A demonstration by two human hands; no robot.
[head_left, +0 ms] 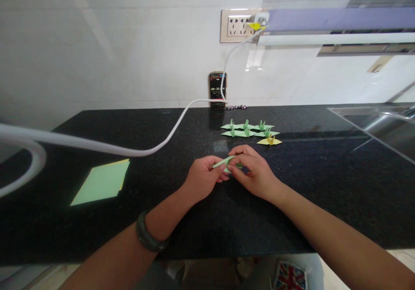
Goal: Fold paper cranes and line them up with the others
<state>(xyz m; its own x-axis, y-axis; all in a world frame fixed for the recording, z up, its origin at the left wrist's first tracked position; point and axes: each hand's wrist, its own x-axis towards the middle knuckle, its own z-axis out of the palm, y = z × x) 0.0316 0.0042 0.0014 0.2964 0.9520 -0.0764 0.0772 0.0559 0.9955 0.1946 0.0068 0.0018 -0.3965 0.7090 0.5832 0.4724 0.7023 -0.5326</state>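
A partly folded piece of light green origami paper (223, 163) is pinched between both hands, just above the dark counter. My left hand (205, 174) grips its left side, thumb on top. My right hand (252, 169) pinches the right part with thumb and fingers, which hide some of the folds. Beyond the hands stand several green paper cranes (247, 130) in two rows, wings spread. One yellow paper crane (270, 141) sits at their near right. On the left lies a stack of square paper (102, 182), green on top with a yellow edge showing.
Against the tiled wall leans a phone (217, 90) showing a running timer. A white cable (142, 152) loops from the wall socket (238, 27) across the left side. At the right, a metal sink (382, 123) is set into the black counter (227, 234).
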